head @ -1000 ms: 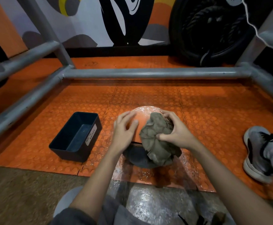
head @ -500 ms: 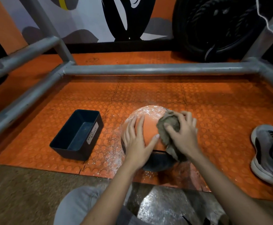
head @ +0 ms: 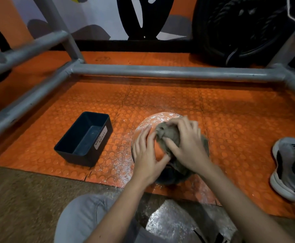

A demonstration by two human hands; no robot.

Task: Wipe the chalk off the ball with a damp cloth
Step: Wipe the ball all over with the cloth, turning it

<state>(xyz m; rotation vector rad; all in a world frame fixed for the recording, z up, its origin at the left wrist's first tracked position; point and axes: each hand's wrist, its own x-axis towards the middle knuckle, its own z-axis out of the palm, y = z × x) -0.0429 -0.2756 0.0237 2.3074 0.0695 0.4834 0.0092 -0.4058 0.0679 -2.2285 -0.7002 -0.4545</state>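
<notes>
Ball [head: 154, 121] on an orange studded mat [head: 160, 97], a little right of centre, orange on top and dark below. Far-left part of its top dusted white with chalk.

Left hand [head: 146, 158] laid flat against the ball's left side, fingers straight and slightly spread, thumb reaching right across the orange surface. Nothing held in it, only touching the ball.

Right hand [head: 188, 148] over the top and right side of the ball, fingers curled round a bunched grey-brown cloth [head: 166, 133], thumb pinching it from the near side and pressing it onto the ball. Loose end of the cloth hanging down the near-right side over the dark lower half. Both hands slightly blurred.

White chalk dust [head: 122, 165] scattered on the mat just left of the ball and on its near side.

Dark rectangular bin [head: 76, 156] left of the ball and apart from it, open on top, with a white label [head: 100, 139] on its right wall reading WASTE BASKET.

Grey pipe frame [head: 160, 71] across the far side of the mat and along its left and right sides. Grey shoe [head: 288, 169] on the mat at the right edge of view. Black tyre [head: 239, 27] beyond the frame, far right. Grey-trousered knee [head: 80, 218] at the near edge.
</notes>
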